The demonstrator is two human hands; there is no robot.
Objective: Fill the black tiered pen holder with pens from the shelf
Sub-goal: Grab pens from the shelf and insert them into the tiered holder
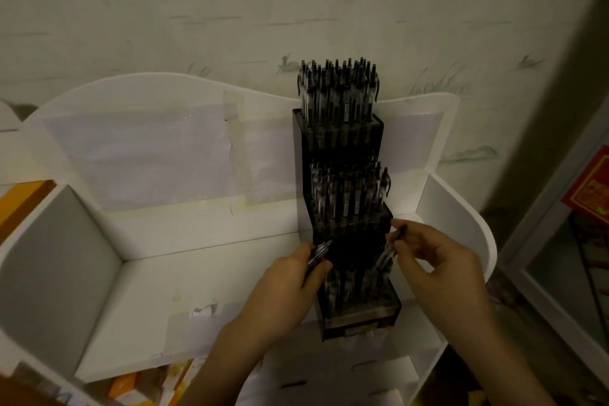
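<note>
At centre right of the frame we see the black tiered pen holder [346, 175] standing on the white shelf [204, 273]. Our left hand [290, 277] grips several pens [318, 252] at its lower left; our right hand [438, 260] pinches one pen [390, 245] over the lowest tier.

The left hand [290, 277] covers most of the few dark pens [318, 252] it grips, leaving only their ends showing, and both forearms run off the bottom edge. The lowest tier of the black stepped plastic pen holder [342, 142] sits partly behind both hands, its pens smeared by motion blur (their number cannot be told). A red printed box [590, 188] is cut by the right edge, its lettering illegible. Orange packages [127, 384] below the white shelf [138, 290] are blurred.
</note>
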